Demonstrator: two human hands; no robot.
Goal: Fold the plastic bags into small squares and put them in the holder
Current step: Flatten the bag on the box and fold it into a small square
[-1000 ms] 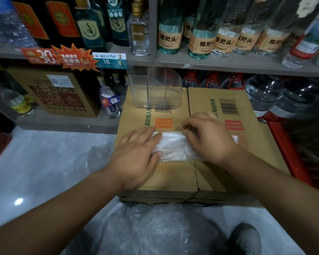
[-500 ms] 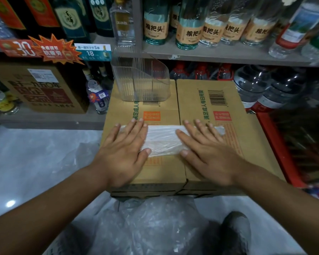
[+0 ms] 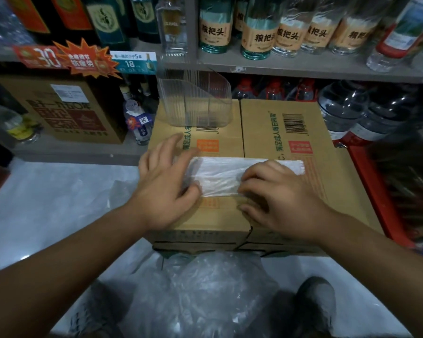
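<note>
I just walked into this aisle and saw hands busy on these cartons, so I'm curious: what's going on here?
A person is folding a white plastic bag on top of two cardboard cartons. It is a long strip, not yet a small square. The left hand rests open on its left end; the right hand seems to pinch its near edge. The clear holder stands behind, with nothing visible inside. More crumpled bags lie on the floor.

Cardboard boxes (image 3: 279, 123) carry a clear holder (image 3: 195, 103) and a folded plastic bag (image 3: 220, 176)
</note>
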